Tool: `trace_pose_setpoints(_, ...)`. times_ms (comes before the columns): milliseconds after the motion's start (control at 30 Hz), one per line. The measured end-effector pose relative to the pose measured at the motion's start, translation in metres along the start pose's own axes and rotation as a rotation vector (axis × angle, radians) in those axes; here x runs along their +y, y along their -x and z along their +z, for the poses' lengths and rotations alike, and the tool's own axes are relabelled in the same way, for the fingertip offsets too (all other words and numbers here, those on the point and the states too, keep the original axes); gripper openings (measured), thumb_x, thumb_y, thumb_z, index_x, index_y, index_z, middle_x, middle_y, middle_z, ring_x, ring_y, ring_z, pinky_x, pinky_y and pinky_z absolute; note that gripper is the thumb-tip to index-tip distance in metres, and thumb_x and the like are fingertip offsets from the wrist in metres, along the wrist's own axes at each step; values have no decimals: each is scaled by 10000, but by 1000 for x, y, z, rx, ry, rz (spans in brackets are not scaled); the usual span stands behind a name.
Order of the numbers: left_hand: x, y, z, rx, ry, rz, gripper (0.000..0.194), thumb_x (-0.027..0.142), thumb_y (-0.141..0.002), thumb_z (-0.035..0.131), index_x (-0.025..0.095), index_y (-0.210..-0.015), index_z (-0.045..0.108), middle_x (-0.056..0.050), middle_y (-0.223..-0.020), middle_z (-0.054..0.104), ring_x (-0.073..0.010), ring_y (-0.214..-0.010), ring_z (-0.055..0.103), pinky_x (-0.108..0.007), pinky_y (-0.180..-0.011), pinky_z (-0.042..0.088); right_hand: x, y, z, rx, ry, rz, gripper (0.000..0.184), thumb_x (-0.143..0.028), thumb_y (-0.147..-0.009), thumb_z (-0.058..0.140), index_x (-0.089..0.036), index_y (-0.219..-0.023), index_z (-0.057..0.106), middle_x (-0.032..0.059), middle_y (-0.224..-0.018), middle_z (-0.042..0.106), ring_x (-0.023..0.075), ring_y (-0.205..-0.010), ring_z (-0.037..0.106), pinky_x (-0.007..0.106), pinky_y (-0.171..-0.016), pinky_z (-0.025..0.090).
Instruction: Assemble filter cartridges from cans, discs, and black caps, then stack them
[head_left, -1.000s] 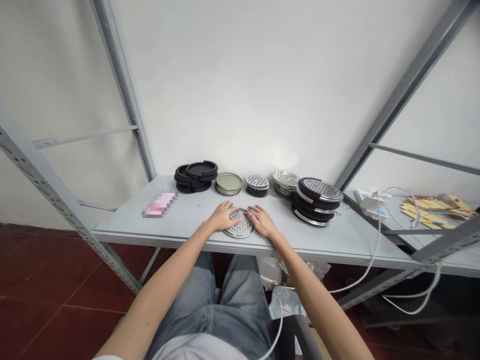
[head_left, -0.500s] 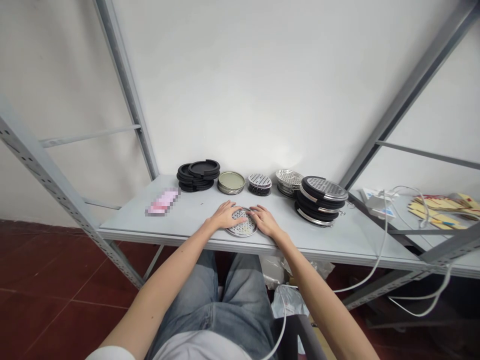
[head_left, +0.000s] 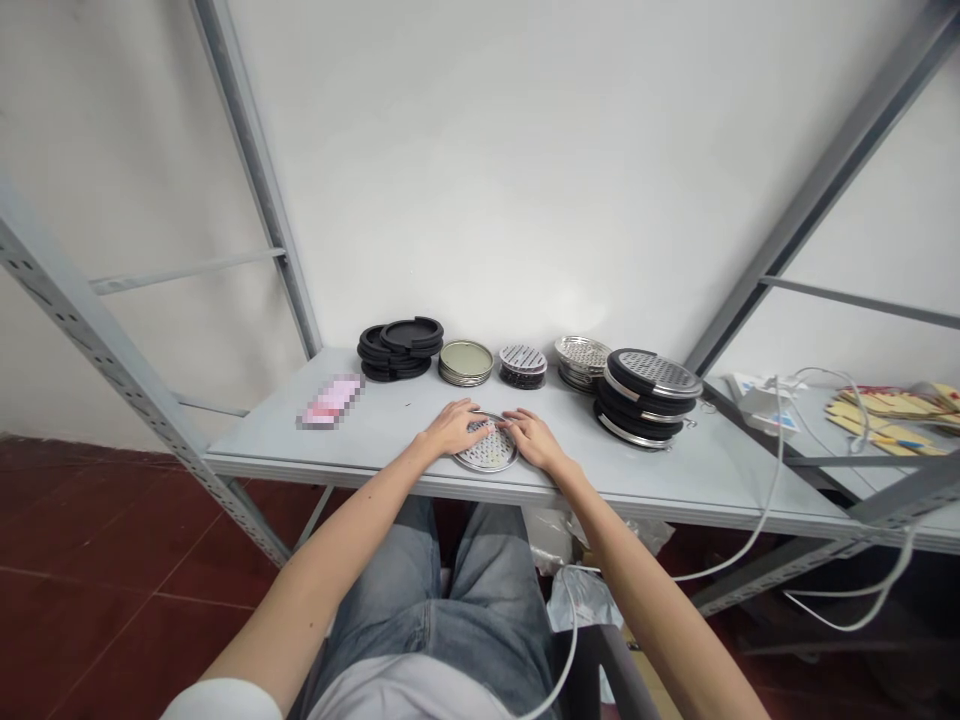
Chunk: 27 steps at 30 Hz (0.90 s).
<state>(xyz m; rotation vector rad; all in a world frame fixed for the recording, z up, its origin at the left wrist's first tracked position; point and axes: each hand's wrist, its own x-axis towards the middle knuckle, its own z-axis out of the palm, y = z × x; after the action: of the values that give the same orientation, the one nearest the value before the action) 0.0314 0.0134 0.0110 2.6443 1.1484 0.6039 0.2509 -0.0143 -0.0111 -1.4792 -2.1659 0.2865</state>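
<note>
A round perforated metal disc [head_left: 487, 452] lies flat near the front edge of a grey metal shelf [head_left: 375, 430]. My left hand [head_left: 452, 427] rests on its left rim with fingers stretched over the holes. My right hand [head_left: 534, 441] lies on its right rim, fingers flat and reaching toward the left hand's fingertips. Both hands press on the disc without lifting it.
Along the wall stand a stack of black rubber rings [head_left: 398, 347], a pile of brass-coloured lids [head_left: 466, 362], a small stack of perforated discs [head_left: 522, 365], more metal discs [head_left: 581, 360] and a stack of black-rimmed grates [head_left: 646, 396]. A pink blurred item [head_left: 330, 401] lies left. White cables [head_left: 772, 460] hang right.
Both hands stay on the disc; the fingertips have drawn slightly closer together over it. The view has shifted a little to the left.
</note>
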Motion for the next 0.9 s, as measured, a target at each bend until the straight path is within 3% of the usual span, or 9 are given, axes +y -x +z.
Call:
trace_pose_setpoints(433,4,0,-4,-33,-107,33,379,376,-940,424,229,-1156,699,-80,-1459,476,-281,-1392,363,-474,-1154,245,2,-2,1,-9,-47,24,501,-395,-990,265,-253,-1085,736,36,-1315,615,248,-1323,447,437,-1123,319)
trace_pose_setpoints(667,3,3,-5,-83,-137,68,462,453,-968,372,187,-1285,576,-107,-1528,369,-260,-1422,310,-421,-1172,230,-2,0,-1,4,-39,18,538,-389,-987,241,-207,-1101,734,65,-1314,615,260,-1343,412,449,-1135,295)
trace_pose_setpoints(900,2,6,-4,-46,-45,16,460,453,-968,394,189,-1316,537,-115,-1498,412,-249,-1391,368,-394,-1159,269,0,0,0,30,-74,10,536,-409,-991,246,-216,-1096,735,60,-1307,620,248,-1333,424,437,-1135,299)
